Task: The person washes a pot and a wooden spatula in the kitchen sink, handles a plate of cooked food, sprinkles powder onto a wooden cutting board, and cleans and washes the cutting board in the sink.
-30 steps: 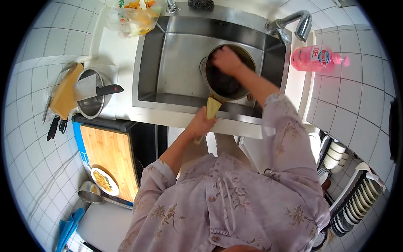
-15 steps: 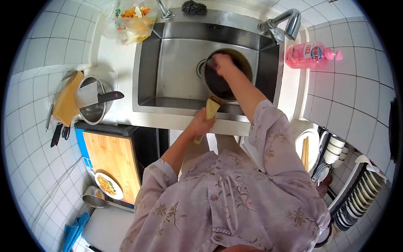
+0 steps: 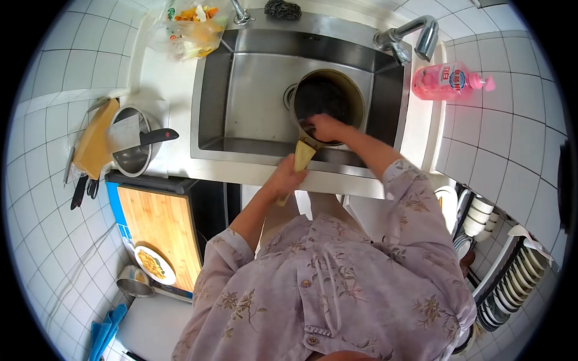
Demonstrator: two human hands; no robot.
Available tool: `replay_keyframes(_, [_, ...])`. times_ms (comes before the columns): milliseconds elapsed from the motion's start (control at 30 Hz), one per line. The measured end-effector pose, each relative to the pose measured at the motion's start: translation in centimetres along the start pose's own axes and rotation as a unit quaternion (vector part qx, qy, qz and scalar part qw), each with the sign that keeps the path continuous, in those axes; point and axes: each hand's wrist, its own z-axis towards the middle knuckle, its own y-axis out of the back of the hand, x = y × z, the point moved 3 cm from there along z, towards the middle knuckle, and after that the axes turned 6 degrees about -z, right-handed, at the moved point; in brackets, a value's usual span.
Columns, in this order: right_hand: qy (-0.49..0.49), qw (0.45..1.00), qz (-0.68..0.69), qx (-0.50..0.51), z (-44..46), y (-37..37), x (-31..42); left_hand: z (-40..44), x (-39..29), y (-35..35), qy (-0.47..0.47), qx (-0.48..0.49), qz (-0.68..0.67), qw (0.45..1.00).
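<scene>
A long-handled pot [image 3: 361,99] with a dark inside sits tilted in the right part of the sink [image 3: 253,120]. My left hand [image 3: 286,179] is wrapped round its pale yellow handle [image 3: 304,156], which reaches over the sink's front edge. Inside the pot, near the wall by the handle, is my right hand [image 3: 328,127]. Its fingers are curled down against the inner surface, and whatever they may hold is hidden from view.
A faucet [image 3: 415,36] and a pink soap bottle [image 3: 445,81] stand at the right. On the left, a cleaver [image 3: 158,136] lies across a metal bowl [image 3: 135,159], near a bag of scraps [image 3: 192,36]. A dark scrubber [image 3: 282,9] rests behind the sink.
My right hand has moved within the pot from the far left side toward the near wall by the handle. My left hand keeps its hold on the handle.
</scene>
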Motion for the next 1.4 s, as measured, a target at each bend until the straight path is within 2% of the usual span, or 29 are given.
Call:
replay_keyframes(33, [0.001, 1.0, 0.0, 0.001, -0.2, 1.0, -0.3, 0.0, 0.0, 0.0, 0.012, 0.006, -0.009, 1.0])
replay_keyframes(100, [0.022, 0.982, -0.186, -0.03, -0.2, 4.8, -0.4, 0.1, 0.1, -0.3, 0.029, 0.015, -0.022, 0.999])
replay_keyframes(167, [0.163, 0.911, -0.335, -0.176, 0.9, 8.5, -0.2, 0.2, -0.2, -0.5, -0.003, -0.009, 0.035, 0.999])
replay_keyframes(200, [0.162, 0.912, -0.333, -0.176, 1.4, 8.8, -1.2, 0.4, 0.1, -0.5, -0.002, -0.008, 0.036, 0.999])
replay_keyframes(267, [0.114, 0.867, -0.472, -0.114, 1.3, 8.8, -3.7, 0.6, 0.5, -0.3, -0.029, -0.035, 0.076, 0.996])
replay_keyframes(333, [-0.038, 0.882, -0.468, -0.022, -0.9, 6.6, -5.1, 0.5, 0.1, -0.2, -0.012, -0.028, 0.056, 0.998])
replay_keyframes(400, [-0.183, 0.943, -0.259, 0.098, -2.8, 4.0, -5.4, 0.3, 0.0, -0.4, 0.006, -0.021, 0.032, 0.999])
replay_keyframes(467, [-0.073, 0.977, -0.159, 0.121, -4.3, 2.4, -3.5, 0.4, -0.2, -0.4, 0.018, 0.026, -0.014, 0.999])
replay_keyframes(533, [0.022, 0.999, -0.03, 0.006, -3.3, -0.1, -2.9, 0.7, 0.3, -0.5, 0.007, 0.027, -0.02, 0.999])
replay_keyframes(567, [0.023, 0.999, -0.03, 0.005, -1.9, -0.7, -2.4, 0.8, 0.3, -0.5, -0.002, 0.028, -0.025, 0.999])
replay_keyframes(700, [-0.012, 0.972, -0.117, -0.202, 3.6, 2.0, -3.6, 0.6, -0.3, -0.3, 0.023, 0.019, 0.0, 1.0])
replay_keyframes(767, [-0.07, 0.964, -0.162, -0.197, 3.1, 4.8, -5.5, 0.4, 0.0, -0.4, 0.017, 0.014, 0.004, 1.0])
replay_keyframes(800, [-0.078, 0.95, -0.185, -0.238, 2.1, 4.9, -6.1, 0.3, 0.2, -0.5, 0.02, 0.018, 0.004, 1.0])
replay_keyframes(867, [-0.189, 0.956, -0.211, -0.069, -0.6, 3.9, -7.1, 0.6, 0.0, -0.5, 0.004, 0.013, -0.002, 1.0])
replay_keyframes(933, [-0.181, 0.965, -0.183, 0.054, -2.6, 1.3, -6.7, 0.7, 0.0, -0.4, 0.006, 0.022, -0.012, 1.0])
replay_keyframes(967, [-0.182, 0.965, -0.183, 0.053, -2.7, 0.4, -5.9, 0.8, 0.0, -0.4, 0.012, 0.031, -0.02, 0.999])
replay_keyframes(1033, [-0.023, 0.991, -0.129, 0.042, -1.2, -1.3, -3.4, 1.0, 0.0, -0.5, 0.019, 0.027, -0.016, 0.999])
replay_keyframes(1067, [-0.022, 0.991, -0.129, 0.04, -0.1, -0.5, -3.0, 1.1, 0.0, -0.5, 0.029, 0.019, -0.014, 0.999])
replay_keyframes(1133, [-0.09, 0.987, -0.099, -0.094, 2.5, 1.9, -3.6, 0.8, 0.0, -0.5, 0.037, 0.018, -0.017, 0.999])
replay_keyframes(1167, [-0.086, 0.98, -0.098, -0.153, 3.0, 3.1, -4.9, 0.6, 0.0, -0.5, 0.043, 0.02, -0.023, 0.999])
replay_keyframes(1267, [-0.117, 0.98, -0.099, -0.123, 0.8, 3.5, -6.6, 0.5, -0.5, -0.5, 0.03, 0.029, -0.03, 0.999])
replay_keyframes(1333, [-0.138, 0.98, -0.133, 0.049, -1.4, 0.8, -5.8, 0.6, -0.4, -0.7, 0.023, 0.028, -0.042, 0.998])
replay_keyframes(1367, [-0.139, 0.98, -0.135, 0.049, -1.5, 0.9, -4.6, 0.7, -0.3, -0.7, 0.019, 0.022, -0.054, 0.998])
replay_keyframes(1400, [-0.094, 0.985, -0.142, 0.018, -0.9, 0.9, -3.0, 0.7, -0.4, -0.8, 0.018, 0.021, -0.054, 0.998])
